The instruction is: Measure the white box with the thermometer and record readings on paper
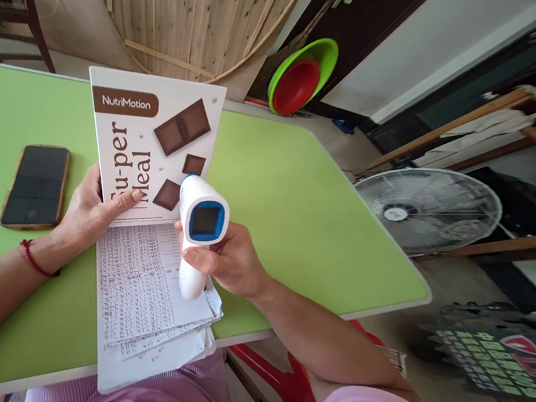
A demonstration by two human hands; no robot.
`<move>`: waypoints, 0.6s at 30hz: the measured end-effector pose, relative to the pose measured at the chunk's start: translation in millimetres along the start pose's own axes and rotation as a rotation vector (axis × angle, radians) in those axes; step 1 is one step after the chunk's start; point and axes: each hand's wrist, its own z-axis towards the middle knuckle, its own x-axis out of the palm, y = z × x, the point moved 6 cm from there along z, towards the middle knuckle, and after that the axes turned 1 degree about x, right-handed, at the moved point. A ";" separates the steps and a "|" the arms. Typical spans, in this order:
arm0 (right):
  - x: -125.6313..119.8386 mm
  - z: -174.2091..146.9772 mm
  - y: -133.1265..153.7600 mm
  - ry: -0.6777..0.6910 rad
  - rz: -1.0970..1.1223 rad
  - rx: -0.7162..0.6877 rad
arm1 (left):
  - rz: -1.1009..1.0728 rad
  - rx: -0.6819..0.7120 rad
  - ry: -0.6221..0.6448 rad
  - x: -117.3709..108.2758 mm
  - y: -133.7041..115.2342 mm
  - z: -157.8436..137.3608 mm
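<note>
My left hand (pixel 93 208) grips a white NutriMotion box (pixel 129 138) with chocolate pieces printed on it, thumb across the front near its lower edge. In my right hand (pixel 233 258) is a white infrared thermometer (pixel 193 268), my fingers wrapped round its handle. Its blue-framed screen (pixel 206 220) faces me and looks dark. The thermometer's head overlaps the box's lower right corner; whether they touch I cannot tell. Beneath both lie handwritten sheets of paper (pixel 139 289), which reach over the table's front edge. A smartphone (pixel 35 187) with a dark screen lies left of my left hand.
The green table (pixel 288 211) has a pale edge and an angled right side. Beyond it stand a round wooden board (pixel 194 25), green and red basins (pixel 295 88) and a fan (pixel 430 210). Part of a red stool (pixel 285 376) shows under the table.
</note>
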 end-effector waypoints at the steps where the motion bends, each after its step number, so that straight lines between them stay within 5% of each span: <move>1: -0.9 -0.2 0.6 -0.002 -0.007 -0.005 | 0.059 0.010 -0.008 -0.5 -0.9 -0.2; 12: -7.2 -1.1 4.3 -0.012 -0.081 -0.065 | 0.174 0.055 -0.047 -4.5 -9.5 0.7; 18: -46.1 -3.4 34.0 -0.141 -0.469 -0.194 | 0.312 0.035 -0.069 -10.5 -10.6 2.6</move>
